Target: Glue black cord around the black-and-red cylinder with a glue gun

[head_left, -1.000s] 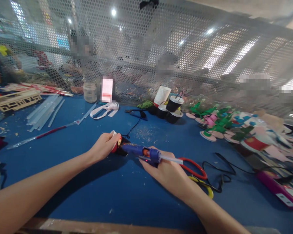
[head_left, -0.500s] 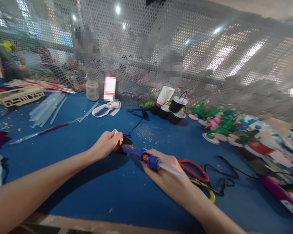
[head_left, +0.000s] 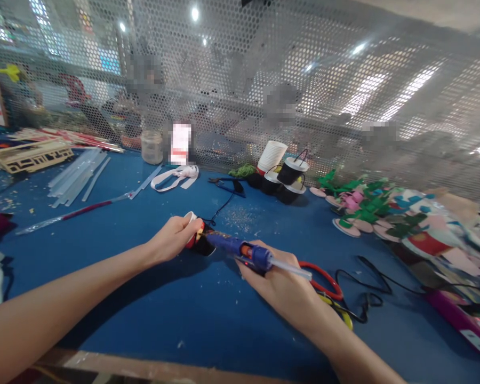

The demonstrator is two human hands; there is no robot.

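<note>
My left hand [head_left: 180, 234] is closed around a small paper cup [head_left: 205, 245] with a white rim and a red and black outside, tipped on its side above the table. In my right hand [head_left: 284, 277] is a blue hot glue gun [head_left: 234, 245], gripped with the fingers around its handle. Its nozzle points left at the black part of the cup; whether it touches, I cannot tell. A clear glue stick [head_left: 292, 268] juts from the gun's back end. Part of the cup is covered by my left fingers.
Black cups with wire handles [head_left: 292, 172] and stacked white cups [head_left: 272, 154] stand at the back. Pliers [head_left: 228, 186], a white ribbon [head_left: 176, 178] and glue sticks [head_left: 76, 178] lie about. Red-handled scissors [head_left: 324, 280], a black cord [head_left: 378, 288] and paper plants [head_left: 368, 208] are at right.
The glue gun and my right hand have shifted a little to the right. More of the cup's black side shows now. My left hand has barely moved.
</note>
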